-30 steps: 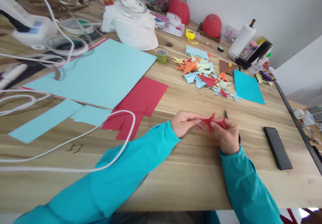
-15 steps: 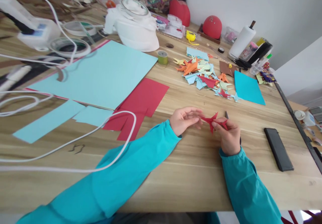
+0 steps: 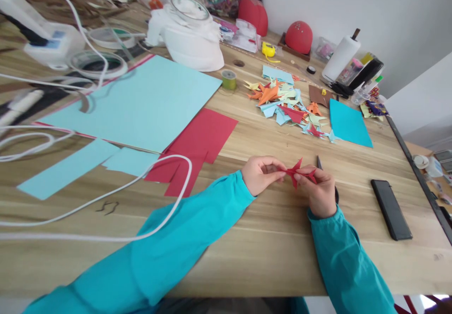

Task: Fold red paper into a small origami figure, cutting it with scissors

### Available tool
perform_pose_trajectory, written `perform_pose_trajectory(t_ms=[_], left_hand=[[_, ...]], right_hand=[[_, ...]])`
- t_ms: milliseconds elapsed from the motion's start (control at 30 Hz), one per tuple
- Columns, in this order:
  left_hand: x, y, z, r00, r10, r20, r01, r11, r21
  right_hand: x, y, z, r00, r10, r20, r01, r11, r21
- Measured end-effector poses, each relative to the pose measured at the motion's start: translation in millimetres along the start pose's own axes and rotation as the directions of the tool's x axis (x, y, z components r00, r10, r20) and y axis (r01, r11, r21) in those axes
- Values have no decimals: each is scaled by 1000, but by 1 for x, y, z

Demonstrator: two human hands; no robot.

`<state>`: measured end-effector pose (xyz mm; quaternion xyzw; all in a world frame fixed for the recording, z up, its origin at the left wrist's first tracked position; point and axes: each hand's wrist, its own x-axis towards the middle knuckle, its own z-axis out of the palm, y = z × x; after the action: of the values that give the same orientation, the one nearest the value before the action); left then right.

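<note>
A small red folded-paper plane [image 3: 294,172] with pointed wings is held above the table between both hands. My left hand [image 3: 262,175] pinches its thin left tip between thumb and fingers. My right hand [image 3: 319,189] grips the opposite end, its fingers covering part of the paper. Scissors [image 3: 319,162] lie partly hidden behind my right hand, a blade tip and a dark handle showing. Farther back sits a pile of folded-paper planes [image 3: 287,101] in orange, pale blue, pale green, yellow and red.
Red paper [image 3: 212,135] and a large pale blue sheet [image 3: 148,102] lie to the left, with a white cable [image 3: 190,173] looping over them and near my left sleeve. A black phone [image 3: 391,209] lies at right. A turquoise sheet [image 3: 350,123] and a green thread spool [image 3: 229,80] are farther back.
My left hand's fingers have closed from a looser pose onto the left tip of the red paper plane. The plane has shifted slightly left in my right hand.
</note>
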<state>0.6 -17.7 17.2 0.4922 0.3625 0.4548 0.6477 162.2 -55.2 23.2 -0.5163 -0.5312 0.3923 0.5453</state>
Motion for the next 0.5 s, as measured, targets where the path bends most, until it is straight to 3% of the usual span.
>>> perform_pose_trajectory(t_ms=[167, 500], left_hand=[[0, 3, 0, 995, 80, -52, -79, 997, 16], [4, 5, -7, 991, 75, -112, -84, 993, -79]], right_hand=[[-1, 1, 1, 1000, 17, -25, -16, 999, 52], [1, 4, 1, 992, 32, -126, -16, 992, 128]])
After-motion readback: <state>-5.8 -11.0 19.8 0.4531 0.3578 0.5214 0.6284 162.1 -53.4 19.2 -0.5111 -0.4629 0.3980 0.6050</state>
